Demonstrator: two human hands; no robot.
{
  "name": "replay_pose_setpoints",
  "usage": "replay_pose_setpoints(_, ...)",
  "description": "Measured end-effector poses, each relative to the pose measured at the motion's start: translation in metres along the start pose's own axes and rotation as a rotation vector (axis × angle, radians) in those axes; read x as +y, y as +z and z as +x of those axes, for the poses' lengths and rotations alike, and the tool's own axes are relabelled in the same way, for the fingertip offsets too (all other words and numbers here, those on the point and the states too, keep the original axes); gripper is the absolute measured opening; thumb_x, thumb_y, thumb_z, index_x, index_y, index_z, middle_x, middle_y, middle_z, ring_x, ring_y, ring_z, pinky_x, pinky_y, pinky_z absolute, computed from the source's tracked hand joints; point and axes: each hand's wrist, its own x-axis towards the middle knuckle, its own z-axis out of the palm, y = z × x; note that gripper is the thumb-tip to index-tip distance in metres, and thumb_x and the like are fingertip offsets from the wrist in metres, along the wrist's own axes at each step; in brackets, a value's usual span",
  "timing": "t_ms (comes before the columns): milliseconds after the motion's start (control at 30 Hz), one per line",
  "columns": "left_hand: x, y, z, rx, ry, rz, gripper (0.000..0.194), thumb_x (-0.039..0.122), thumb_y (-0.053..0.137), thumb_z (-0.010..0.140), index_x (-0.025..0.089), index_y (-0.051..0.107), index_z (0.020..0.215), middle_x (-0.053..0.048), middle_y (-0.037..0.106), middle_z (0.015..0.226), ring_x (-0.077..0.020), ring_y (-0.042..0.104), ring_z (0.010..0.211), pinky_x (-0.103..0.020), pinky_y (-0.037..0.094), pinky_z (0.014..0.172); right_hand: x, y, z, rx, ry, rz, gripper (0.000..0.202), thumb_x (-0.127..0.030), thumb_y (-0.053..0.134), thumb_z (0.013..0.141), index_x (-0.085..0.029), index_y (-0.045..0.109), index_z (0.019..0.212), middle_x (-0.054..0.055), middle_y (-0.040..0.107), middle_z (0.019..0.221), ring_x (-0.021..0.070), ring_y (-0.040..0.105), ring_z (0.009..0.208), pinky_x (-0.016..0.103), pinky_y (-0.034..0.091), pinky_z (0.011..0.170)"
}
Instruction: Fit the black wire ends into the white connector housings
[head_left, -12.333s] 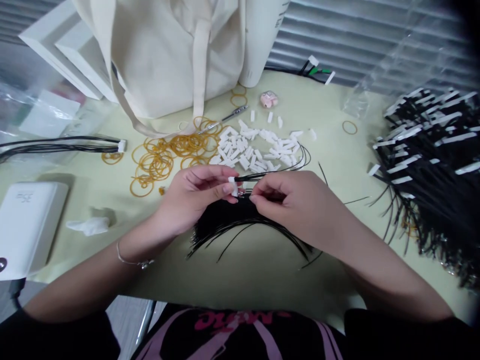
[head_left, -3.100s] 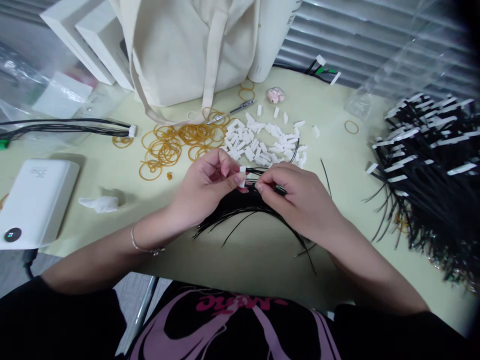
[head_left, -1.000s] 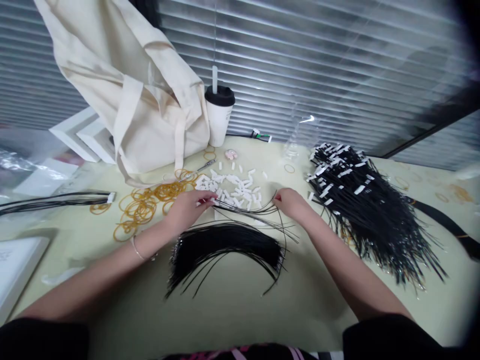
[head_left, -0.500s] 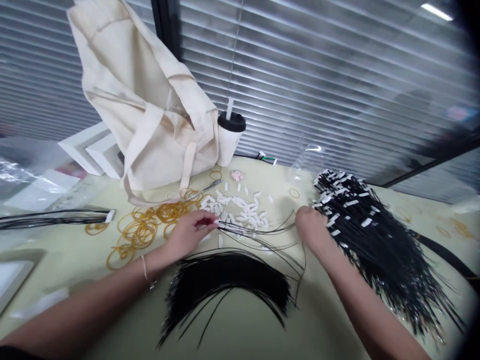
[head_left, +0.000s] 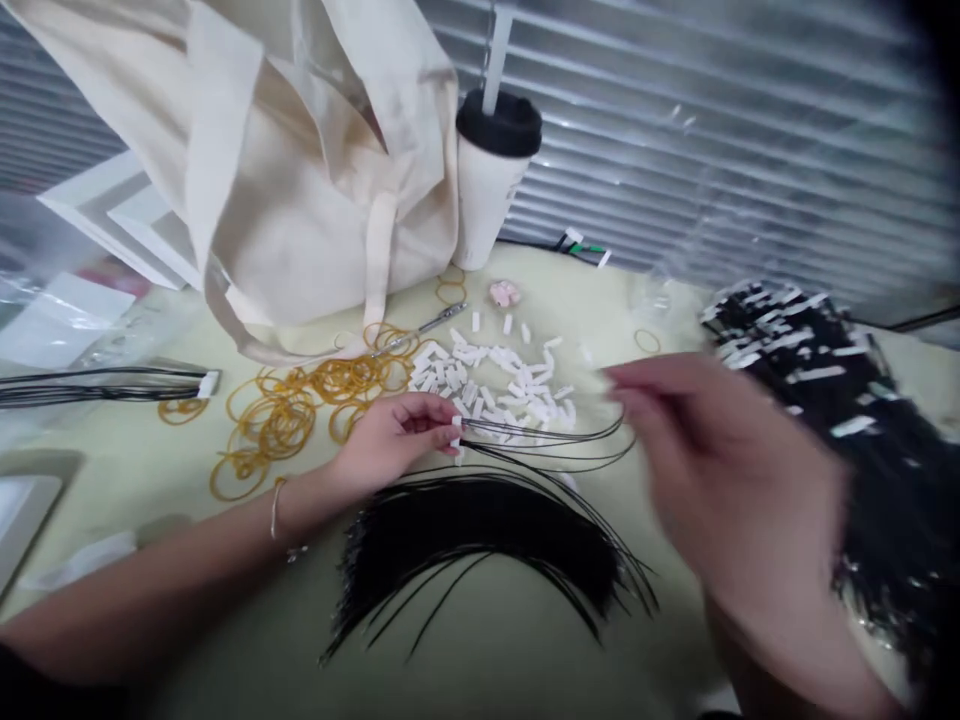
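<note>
My left hand (head_left: 405, 432) pinches a small white connector housing (head_left: 457, 434) between thumb and fingertips. Several thin black wires (head_left: 540, 438) run from that housing to the right, some curving up behind the fingers of my right hand (head_left: 727, 490). That hand is close to the camera and smeared by motion; its thumb and forefinger are pressed together, and what they hold, if anything, cannot be made out. Below both hands lies an arched bundle of black wires (head_left: 487, 515). Behind the left fingertips is a scattered pile of white connector housings (head_left: 499, 385).
Yellow rubber bands (head_left: 289, 420) and a metal tweezer-like tool (head_left: 431, 325) lie left of the pile. A cloth bag (head_left: 315, 220) and lidded cup (head_left: 491, 180) stand behind. Finished-looking wire bundles with white ends (head_left: 892, 460) lie at right, another wired connector (head_left: 208, 384) at left.
My view has moved closer and lower. My right hand has come up and toward the camera, to the right. My left hand still pinches the white housing, now turned more upright.
</note>
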Motion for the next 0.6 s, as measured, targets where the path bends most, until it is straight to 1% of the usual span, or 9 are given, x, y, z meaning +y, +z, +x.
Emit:
replay_pose_setpoints(33, 0.000, -0.001, 0.001, -0.011, -0.012, -0.041, 0.018, 0.023, 0.075, 0.067, 0.014, 0.064, 0.079, 0.000, 0.066, 0.071, -0.0106, 0.064, 0.060, -0.022, 0.055, 0.063, -0.016, 0.020, 0.000, -0.047, -0.075, 0.041, 0.013, -0.017, 0.047, 0.087, -0.020, 0.057, 0.095, 0.002, 0.061, 0.087, 0.0087, 0.056, 0.082, 0.021, 0.043, 0.070)
replay_pose_setpoints(67, 0.001, -0.002, 0.003, -0.024, -0.020, -0.080, 0.019, 0.022, 0.076, 0.067, 0.014, 0.064, 0.079, 0.001, 0.066, 0.071, -0.0102, 0.064, 0.059, -0.021, 0.055, 0.062, -0.028, 0.037, 0.000, -0.107, -0.118, 0.088, 0.012, -0.015, 0.048, 0.086, -0.019, 0.058, 0.090, 0.001, 0.061, 0.085, 0.0076, 0.056, 0.081, 0.020, 0.044, 0.072)
replay_pose_setpoints(100, 0.001, -0.004, 0.004, -0.044, -0.027, -0.111, 0.019, 0.021, 0.076, 0.066, 0.014, 0.064, 0.080, 0.001, 0.067, 0.071, -0.0100, 0.064, 0.059, -0.020, 0.055, 0.061, -0.034, 0.052, 0.001, -0.122, -0.114, 0.123, 0.012, -0.014, 0.049, 0.084, -0.018, 0.059, 0.089, 0.001, 0.061, 0.087, 0.0072, 0.056, 0.082, 0.019, 0.045, 0.073)
replay_pose_setpoints(133, 0.002, -0.005, 0.005, -0.068, -0.037, -0.131, 0.019, 0.020, 0.076, 0.067, 0.013, 0.063, 0.081, 0.001, 0.067, 0.071, -0.0098, 0.064, 0.059, -0.020, 0.055, 0.060, -0.036, 0.063, 0.001, -0.165, -0.136, 0.158, 0.013, -0.014, 0.048, 0.085, -0.018, 0.060, 0.089, 0.001, 0.061, 0.088, 0.0063, 0.056, 0.081, 0.018, 0.045, 0.072)
replay_pose_setpoints(200, 0.003, -0.008, 0.006, -0.124, -0.061, -0.145, 0.018, 0.018, 0.074, 0.069, 0.013, 0.063, 0.081, 0.000, 0.067, 0.070, -0.0094, 0.065, 0.060, -0.017, 0.054, 0.060, -0.030, 0.076, 0.001, -0.186, -0.110, 0.183, 0.015, -0.015, 0.049, 0.085, -0.019, 0.062, 0.091, 0.001, 0.061, 0.092, 0.0051, 0.057, 0.082, 0.017, 0.045, 0.072)
replay_pose_setpoints(267, 0.005, -0.011, 0.007, -0.166, -0.079, -0.150, 0.015, 0.016, 0.073, 0.071, 0.012, 0.063, 0.081, 0.000, 0.067, 0.069, -0.0086, 0.065, 0.060, -0.015, 0.053, 0.060, -0.020, 0.080, 0.000, -0.201, -0.083, 0.179, 0.016, -0.016, 0.051, 0.084, -0.021, 0.064, 0.094, -0.001, 0.063, 0.090, 0.0043, 0.058, 0.081, 0.016, 0.045, 0.071)
replay_pose_setpoints(333, 0.006, -0.013, 0.007, -0.190, -0.089, -0.153, 0.013, 0.014, 0.072, 0.072, 0.012, 0.063, 0.082, 0.001, 0.067, 0.069, -0.0079, 0.066, 0.060, -0.014, 0.052, 0.061, -0.015, 0.081, 0.000, -0.213, -0.068, 0.167, 0.016, -0.016, 0.055, 0.082, -0.022, 0.064, 0.093, -0.003, 0.064, 0.083, 0.0045, 0.058, 0.075, 0.016, 0.044, 0.067)
replay_pose_setpoints(467, 0.006, -0.015, 0.007, -0.219, -0.092, -0.134, 0.013, 0.013, 0.070, 0.074, 0.012, 0.063, 0.084, 0.001, 0.068, 0.072, -0.0075, 0.067, 0.063, -0.012, 0.052, 0.063, -0.015, 0.083, 0.000, -0.202, -0.045, 0.135, 0.009, -0.014, 0.061, 0.076, -0.020, 0.062, 0.082, -0.006, 0.063, 0.071, 0.0045, 0.056, 0.062, 0.017, 0.041, 0.058)
replay_pose_setpoints(600, 0.005, -0.015, 0.007, -0.215, -0.082, -0.112, 0.012, 0.014, 0.069, 0.075, 0.012, 0.063, 0.084, 0.002, 0.068, 0.071, -0.0074, 0.067, 0.062, -0.012, 0.052, 0.062, -0.017, 0.085, -0.001, -0.176, -0.063, 0.112, 0.008, -0.013, 0.062, 0.075, -0.020, 0.061, 0.080, -0.006, 0.062, 0.070, 0.0047, 0.056, 0.062, 0.017, 0.040, 0.057)
